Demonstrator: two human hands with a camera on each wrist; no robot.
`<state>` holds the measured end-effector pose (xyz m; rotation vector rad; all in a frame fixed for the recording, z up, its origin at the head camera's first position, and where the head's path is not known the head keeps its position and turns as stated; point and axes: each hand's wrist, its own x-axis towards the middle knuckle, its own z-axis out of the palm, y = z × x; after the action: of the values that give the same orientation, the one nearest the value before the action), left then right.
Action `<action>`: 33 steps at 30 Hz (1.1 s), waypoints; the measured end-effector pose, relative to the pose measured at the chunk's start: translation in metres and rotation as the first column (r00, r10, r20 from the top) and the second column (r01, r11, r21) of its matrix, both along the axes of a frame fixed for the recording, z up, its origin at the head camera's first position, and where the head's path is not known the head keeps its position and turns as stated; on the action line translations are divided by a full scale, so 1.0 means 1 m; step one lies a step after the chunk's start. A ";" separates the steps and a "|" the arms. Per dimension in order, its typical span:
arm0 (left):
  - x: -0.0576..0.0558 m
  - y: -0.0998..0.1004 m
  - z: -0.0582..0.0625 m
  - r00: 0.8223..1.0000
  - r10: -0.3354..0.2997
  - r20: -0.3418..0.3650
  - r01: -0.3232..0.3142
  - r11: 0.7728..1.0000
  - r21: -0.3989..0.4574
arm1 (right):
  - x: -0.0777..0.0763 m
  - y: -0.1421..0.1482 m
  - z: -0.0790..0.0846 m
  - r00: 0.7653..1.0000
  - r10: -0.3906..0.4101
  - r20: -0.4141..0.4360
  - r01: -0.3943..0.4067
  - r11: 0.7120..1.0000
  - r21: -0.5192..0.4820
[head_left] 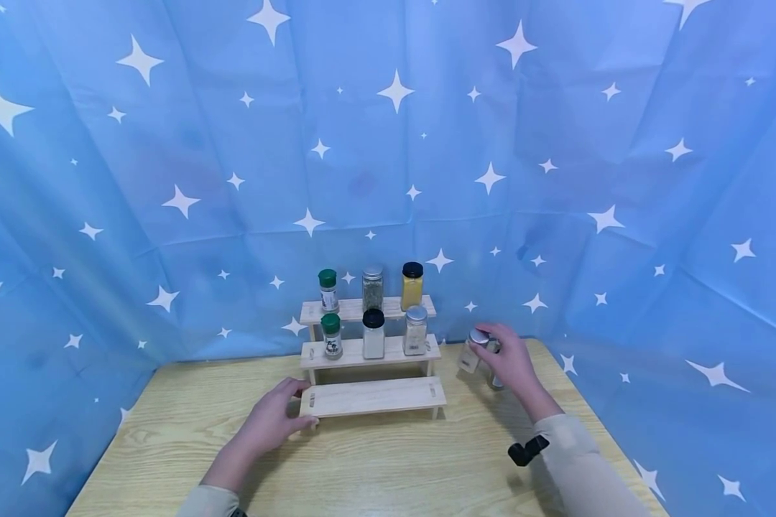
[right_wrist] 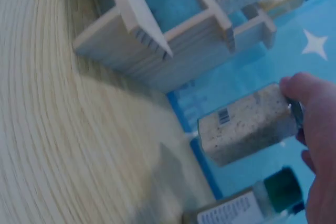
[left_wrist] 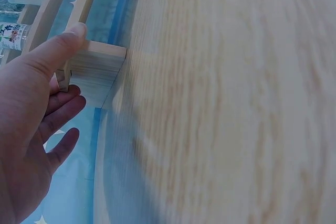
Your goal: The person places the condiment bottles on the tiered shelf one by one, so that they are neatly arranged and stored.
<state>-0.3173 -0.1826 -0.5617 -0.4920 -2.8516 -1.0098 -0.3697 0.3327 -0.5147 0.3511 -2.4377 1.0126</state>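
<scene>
A three-step wooden spice rack (head_left: 373, 397) stands against the backdrop. My left hand (head_left: 273, 416) pinches the left end of its lowest step; in the left wrist view the thumb (left_wrist: 59, 45) lies on one side of the board, with fingers on the other. To the right of the rack my right hand (head_left: 509, 362) grips a clear spice jar (right_wrist: 247, 124) by its silver lid. The jar is tilted, and its contents are pale and speckled. Partly hidden behind that hand stands a green-capped spice bottle (right_wrist: 236, 211). The lowest step bears no jars.
On the middle step are a green-capped bottle (head_left: 332, 337), a black-lidded jar of white powder (head_left: 373, 337) and a silver-lidded jar (head_left: 416, 334). The top step holds a green-capped bottle (head_left: 328, 293), a jar of green herbs (head_left: 372, 289) and a black-lidded yellow jar (head_left: 412, 289). A starry blue curtain (head_left: 362, 143) surrounds the wooden table (head_left: 375, 467).
</scene>
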 end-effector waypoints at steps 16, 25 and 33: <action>0.001 0.002 0.003 1.000 0.020 0.010 -0.020 1.000 0.001 | 0.038 -0.032 0.035 0.989 0.151 -0.010 -0.146 0.934 -0.325; 0.002 0.001 0.003 1.000 0.012 0.008 -0.012 1.000 0.002 | 0.052 -0.062 0.051 0.967 0.250 -0.057 -0.254 0.905 -0.342; 0.003 0.001 0.001 1.000 0.004 0.005 -0.004 1.000 0.007 | 0.058 -0.099 0.053 0.941 0.337 -0.015 -0.325 0.892 -0.314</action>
<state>-0.3143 -0.1820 -0.5603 -0.4840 -2.8513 -1.0216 -0.3119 0.2336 -0.4619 0.6564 -2.2423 1.5414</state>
